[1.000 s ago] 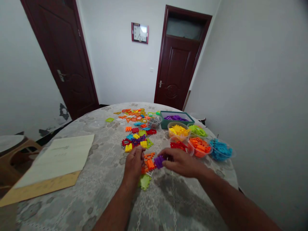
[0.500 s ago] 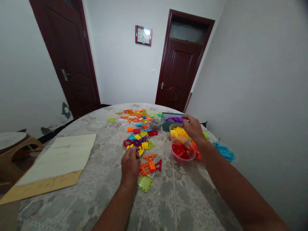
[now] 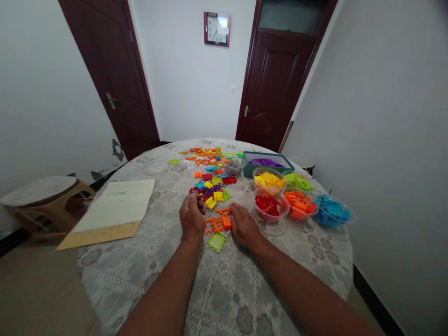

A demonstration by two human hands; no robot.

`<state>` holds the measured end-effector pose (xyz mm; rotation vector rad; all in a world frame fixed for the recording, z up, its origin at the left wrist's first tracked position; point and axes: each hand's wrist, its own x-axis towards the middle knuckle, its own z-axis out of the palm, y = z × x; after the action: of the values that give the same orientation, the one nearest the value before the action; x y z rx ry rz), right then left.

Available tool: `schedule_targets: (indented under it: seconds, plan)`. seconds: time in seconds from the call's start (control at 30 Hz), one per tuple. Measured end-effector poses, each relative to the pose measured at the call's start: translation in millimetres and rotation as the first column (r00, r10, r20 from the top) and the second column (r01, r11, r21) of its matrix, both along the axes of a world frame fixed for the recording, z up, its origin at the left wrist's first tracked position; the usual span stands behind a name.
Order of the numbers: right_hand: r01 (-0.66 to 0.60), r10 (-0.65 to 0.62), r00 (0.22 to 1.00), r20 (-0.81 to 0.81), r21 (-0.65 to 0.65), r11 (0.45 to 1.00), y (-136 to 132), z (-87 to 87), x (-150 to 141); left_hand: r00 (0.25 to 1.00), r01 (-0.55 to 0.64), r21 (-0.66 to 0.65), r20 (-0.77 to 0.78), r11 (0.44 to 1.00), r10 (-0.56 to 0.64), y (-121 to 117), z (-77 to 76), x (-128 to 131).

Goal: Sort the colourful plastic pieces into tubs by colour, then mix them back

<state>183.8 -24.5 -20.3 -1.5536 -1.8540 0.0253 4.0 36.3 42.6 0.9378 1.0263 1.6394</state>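
Note:
My left hand rests on the table beside the loose plastic building pieces, its fingers curled in; what they hold, if anything, is hidden. My right hand is at the right edge of the small front group, fingertips together against the pieces. Whatever is under those fingers cannot be made out. Between the hands lie orange window-like pieces, an orange block and an orange triangular piece. A lime green square piece lies nearest me. Just beyond are yellow blocks.
At right stand tubs of red, orange, blue, yellow and green pieces, plus a green box with purple ones. A grey-filled bowl and mixed pieces lie farther back. Paper lies at left.
My right hand has come from the purple pieces' box back to the front group, now covering where a dark red piece lay. My left hand stays beside the pieces. The view has shifted.

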Motion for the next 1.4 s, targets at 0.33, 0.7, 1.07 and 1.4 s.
schedule_targets:
  seconds: [0.33,0.7,1.07,1.4]
  plan:
    - [-0.081,0.083,0.991,0.105,-0.020,0.997,5,-4.8,2,0.612,0.390,0.055,-0.761,0.919,-0.215,-25,31.5,-41]
    - [-0.152,0.150,0.987,-0.056,-0.029,0.988,1,2.7,-7,0.054,0.421,0.045,-0.998,0.906,0.025,-56,-59.3,-16]
    - [-0.140,0.089,0.887,-0.454,-0.080,0.987,-10,22.6,-26,0.078,0.433,0.109,-0.993,0.895,0.084,-37,-44.1,2]
    - [-0.135,0.000,0.722,-0.692,-0.141,0.981,-14,31.4,-32,0.221,0.511,0.210,-0.969,0.834,0.108,-42,-36.0,1]
